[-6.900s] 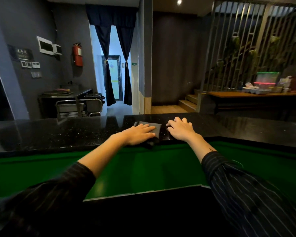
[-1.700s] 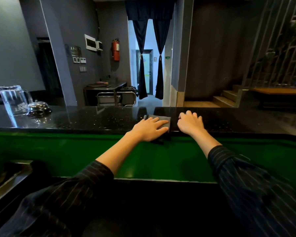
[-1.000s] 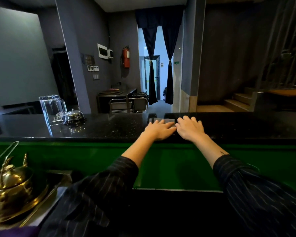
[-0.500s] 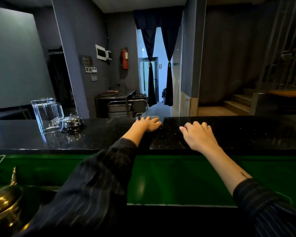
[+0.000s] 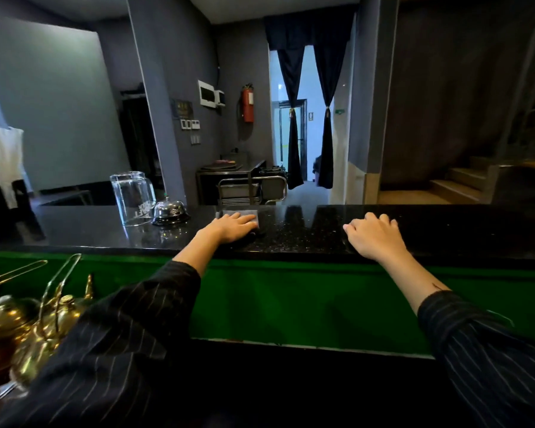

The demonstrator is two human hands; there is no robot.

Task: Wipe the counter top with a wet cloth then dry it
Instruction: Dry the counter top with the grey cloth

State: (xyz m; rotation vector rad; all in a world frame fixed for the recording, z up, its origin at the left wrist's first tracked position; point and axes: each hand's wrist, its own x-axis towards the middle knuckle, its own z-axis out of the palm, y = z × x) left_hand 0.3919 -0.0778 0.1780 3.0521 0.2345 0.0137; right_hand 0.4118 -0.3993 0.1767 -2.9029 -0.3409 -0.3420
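The left hand (image 5: pixel 229 225) lies flat, palm down and fingers extended, on the grey cloth (image 5: pixel 250 215), pressing it against the black counter top (image 5: pixel 306 236). It does not grip the cloth; it pins it by downward pressure. The cloth sits toward the far edge of the counter, just right of the service bell (image 5: pixel 170 213) and the glass pitcher (image 5: pixel 133 197). The right hand (image 5: pixel 372 236) rests on the counter well to the right of the cloth, fingers loosely curled, holding nothing and apparently serving as a brace.

Step in hand, as judged: the wet wipe, working toward the left end.

Procedure for a clean pass:
- Keep the palm flat so the whole cloth stays in contact with the stone.
- Run overlapping strokes from the far edge to the near edge; the polished surface shows streaks readily.
- Slow down near the bell and the pitcher. Both stand close to the cloth's left side and could be knocked. Wipe around them, or lift each one with the free right hand.
- Drying is judged not yet begun.
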